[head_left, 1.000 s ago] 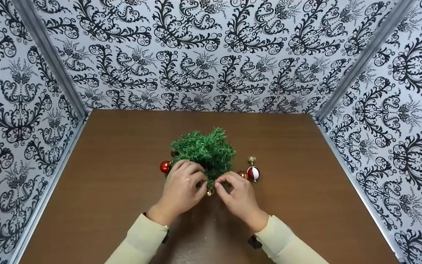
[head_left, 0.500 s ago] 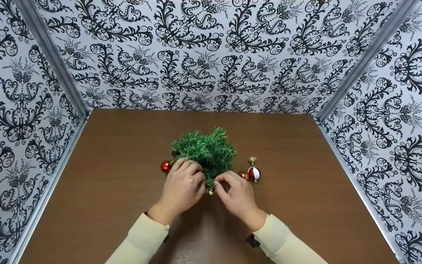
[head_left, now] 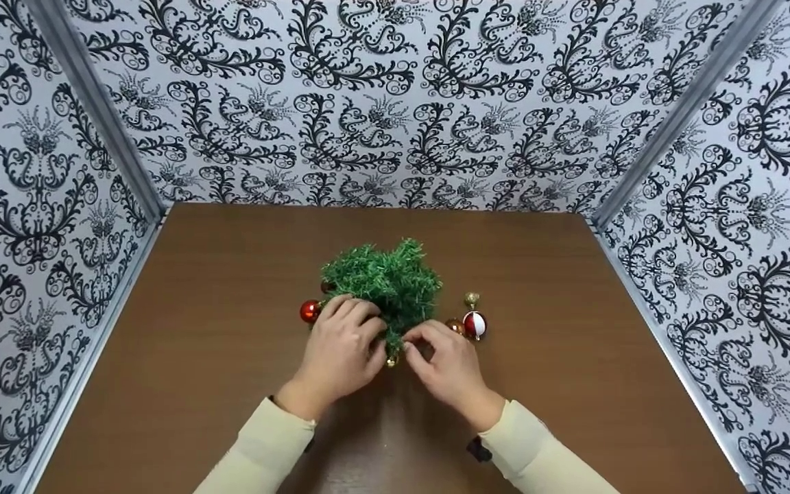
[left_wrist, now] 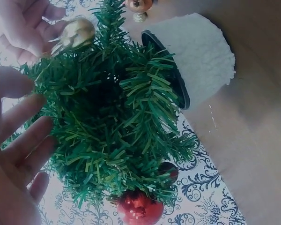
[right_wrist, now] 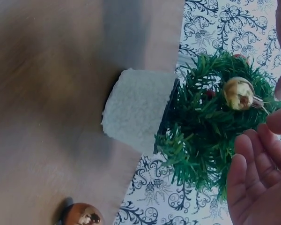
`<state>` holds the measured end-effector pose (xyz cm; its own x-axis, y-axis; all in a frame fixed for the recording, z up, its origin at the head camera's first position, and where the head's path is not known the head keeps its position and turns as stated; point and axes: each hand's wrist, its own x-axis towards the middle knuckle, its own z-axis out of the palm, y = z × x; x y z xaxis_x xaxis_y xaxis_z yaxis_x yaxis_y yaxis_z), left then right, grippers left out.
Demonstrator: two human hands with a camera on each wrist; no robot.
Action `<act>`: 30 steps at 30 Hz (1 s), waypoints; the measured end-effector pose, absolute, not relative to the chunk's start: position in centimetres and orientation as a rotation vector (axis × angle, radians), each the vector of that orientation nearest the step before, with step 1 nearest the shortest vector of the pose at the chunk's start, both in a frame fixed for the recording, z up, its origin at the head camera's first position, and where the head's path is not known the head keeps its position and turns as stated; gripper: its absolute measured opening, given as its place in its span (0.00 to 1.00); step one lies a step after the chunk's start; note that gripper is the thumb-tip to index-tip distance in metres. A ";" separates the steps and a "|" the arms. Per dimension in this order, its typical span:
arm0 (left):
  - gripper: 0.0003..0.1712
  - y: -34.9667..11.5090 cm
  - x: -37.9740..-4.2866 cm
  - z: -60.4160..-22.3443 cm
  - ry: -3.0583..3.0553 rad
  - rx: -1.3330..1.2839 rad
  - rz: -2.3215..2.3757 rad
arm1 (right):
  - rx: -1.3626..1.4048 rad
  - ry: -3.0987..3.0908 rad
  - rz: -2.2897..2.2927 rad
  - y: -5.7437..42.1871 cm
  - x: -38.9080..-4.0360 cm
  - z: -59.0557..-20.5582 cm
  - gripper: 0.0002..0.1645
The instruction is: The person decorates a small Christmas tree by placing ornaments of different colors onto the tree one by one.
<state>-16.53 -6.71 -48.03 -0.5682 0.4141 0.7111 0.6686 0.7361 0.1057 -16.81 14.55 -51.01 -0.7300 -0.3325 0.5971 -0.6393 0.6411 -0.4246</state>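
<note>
A small artificial Christmas tree stands mid-table, its white fuzzy pot showing in both wrist views. My left hand is at the near side of the tree, thumb and index finger pinching a branch tip. Just to its right, my right hand pinches the thin hanging loop of a gold bauble between thumb and index finger; its other fingers are loosely bent. The bauble hangs at that branch, low between both hands. A shiny red bauble hangs on the tree's left side, with a darker one close by.
Right of the tree, a copper bauble, a red-and-white bauble and a small gold ornament lie together on the brown table. Patterned walls enclose the table at the back and sides.
Both hands stay at the same branch, with only slight finger movement. The gold bauble shifts a little between them; the tree and loose ornaments keep their places.
</note>
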 end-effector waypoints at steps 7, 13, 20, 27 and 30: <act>0.27 -6.5 -16.4 -48.1 -2.188 -0.698 -0.551 | 0.775 -2.361 0.881 16.1 -17.1 -51.5 0.05; 0.52 -6.3 -16.5 -48.2 -2.216 -0.567 -0.612 | 0.730 -2.436 0.844 17.9 -17.4 -52.2 0.05; 0.58 -6.2 -16.4 -48.4 -2.434 -0.495 -0.503 | 0.702 -2.588 0.734 20.3 -17.7 -53.7 0.06; 0.55 -6.3 -16.4 -48.1 -2.488 -0.486 -0.424 | 0.576 -2.690 0.682 22.9 -18.3 -55.1 0.12; 0.56 -6.2 -16.4 -48.2 -2.458 -0.482 -0.438 | 0.517 -2.707 0.688 24.0 -18.6 -55.8 0.14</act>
